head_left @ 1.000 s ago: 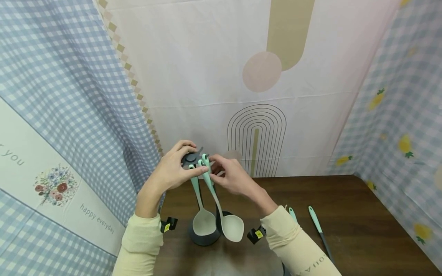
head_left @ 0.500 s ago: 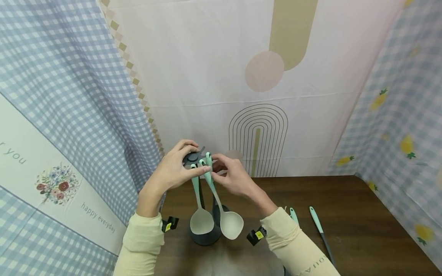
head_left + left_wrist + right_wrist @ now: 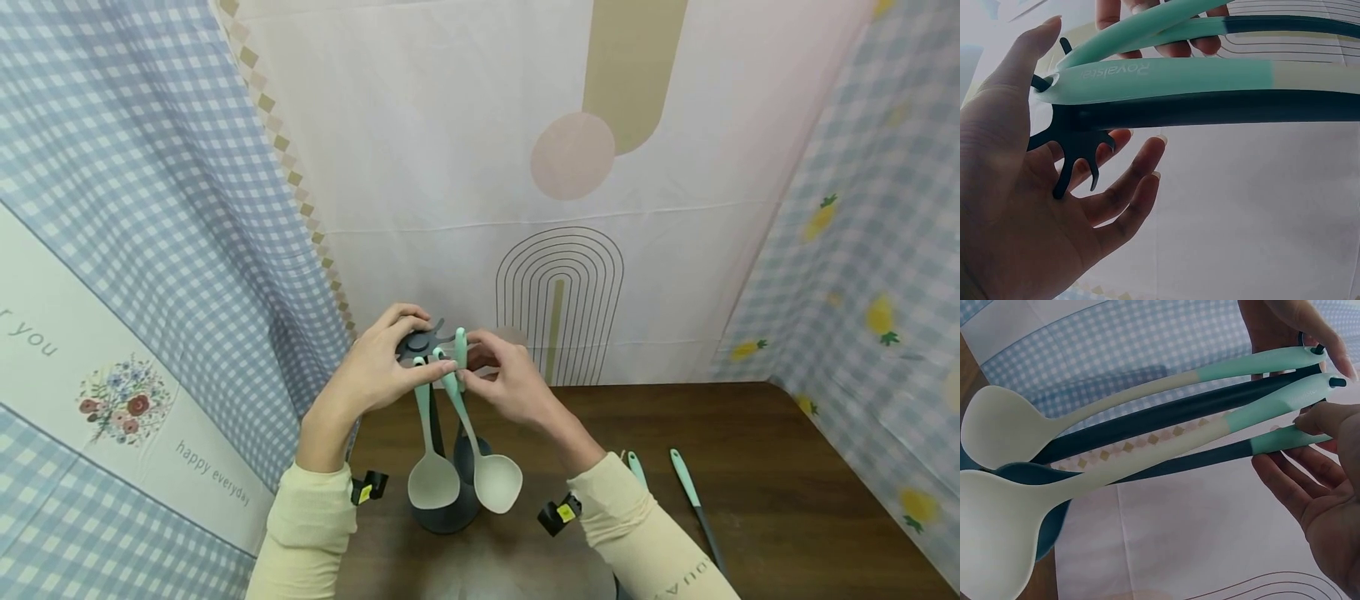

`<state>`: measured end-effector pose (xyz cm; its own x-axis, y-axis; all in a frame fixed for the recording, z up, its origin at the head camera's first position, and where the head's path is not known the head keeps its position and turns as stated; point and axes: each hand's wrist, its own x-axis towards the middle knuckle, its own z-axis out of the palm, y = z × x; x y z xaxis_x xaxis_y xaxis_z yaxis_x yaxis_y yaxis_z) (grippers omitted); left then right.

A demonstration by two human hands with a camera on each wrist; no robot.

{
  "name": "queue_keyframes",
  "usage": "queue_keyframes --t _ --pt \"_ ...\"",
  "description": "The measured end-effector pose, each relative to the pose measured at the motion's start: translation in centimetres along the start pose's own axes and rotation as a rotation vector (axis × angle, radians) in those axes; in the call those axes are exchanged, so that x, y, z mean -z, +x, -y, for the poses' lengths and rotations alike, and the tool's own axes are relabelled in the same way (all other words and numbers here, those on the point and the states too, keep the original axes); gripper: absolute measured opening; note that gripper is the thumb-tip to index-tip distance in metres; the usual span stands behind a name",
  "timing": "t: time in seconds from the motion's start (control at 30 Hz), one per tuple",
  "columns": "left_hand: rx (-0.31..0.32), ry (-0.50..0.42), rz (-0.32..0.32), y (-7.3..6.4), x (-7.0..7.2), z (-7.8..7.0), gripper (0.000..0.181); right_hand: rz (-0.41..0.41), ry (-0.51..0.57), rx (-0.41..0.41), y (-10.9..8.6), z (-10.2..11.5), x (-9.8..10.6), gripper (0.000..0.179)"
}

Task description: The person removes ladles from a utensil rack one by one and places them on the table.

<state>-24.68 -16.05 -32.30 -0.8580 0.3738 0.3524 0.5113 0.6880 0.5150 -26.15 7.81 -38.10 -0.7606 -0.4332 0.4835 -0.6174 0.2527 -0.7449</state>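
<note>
My left hand (image 3: 375, 367) grips the dark hooked top (image 3: 418, 343) of a utensil stand, thumb in front and fingers around the back. Two cream ladles, a left ladle (image 3: 433, 482) and a right ladle (image 3: 497, 483), hang by mint handles from its hooks. My right hand (image 3: 506, 379) pinches the mint handle (image 3: 1279, 439) of a dark-headed kitchen utensil, close beside the right ladle's handle. Its rounded dark head (image 3: 1054, 528) is partly hidden behind that ladle. The stand's dark post (image 3: 1210, 109) shows behind the handles.
The stand's round dark base (image 3: 446, 518) rests on the brown wooden table (image 3: 570, 417). To the right lie a mint-handled utensil (image 3: 684, 473) and another mint handle (image 3: 637, 468), partly covered by the right sleeve. Patterned cloths hang behind and at both sides.
The mint handle in my right hand has shifted slightly right and up, apart from the ladle handle, and stands more upright. Both ladles have swung a little left. My left hand stays on the stand.
</note>
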Motion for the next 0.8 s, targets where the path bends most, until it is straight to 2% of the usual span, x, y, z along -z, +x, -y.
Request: queue_keyframes --t 0.37,0.63,0.8 --pt "-0.004 0.010 -0.011 0.0 -0.1 0.0 0.067 -0.155 -0.036 0.008 -0.6 -1.1 0.1 0.034" --pt "0.001 0.008 -0.012 0.0 -0.1 0.1 0.066 -0.253 -0.187 0.068 -0.9 -2.3 0.5 0.034" --pt "-0.005 0.013 -0.018 0.0 -0.1 0.2 0.066 -0.306 -0.212 0.065 -1.2 -2.6 1.2 0.037"
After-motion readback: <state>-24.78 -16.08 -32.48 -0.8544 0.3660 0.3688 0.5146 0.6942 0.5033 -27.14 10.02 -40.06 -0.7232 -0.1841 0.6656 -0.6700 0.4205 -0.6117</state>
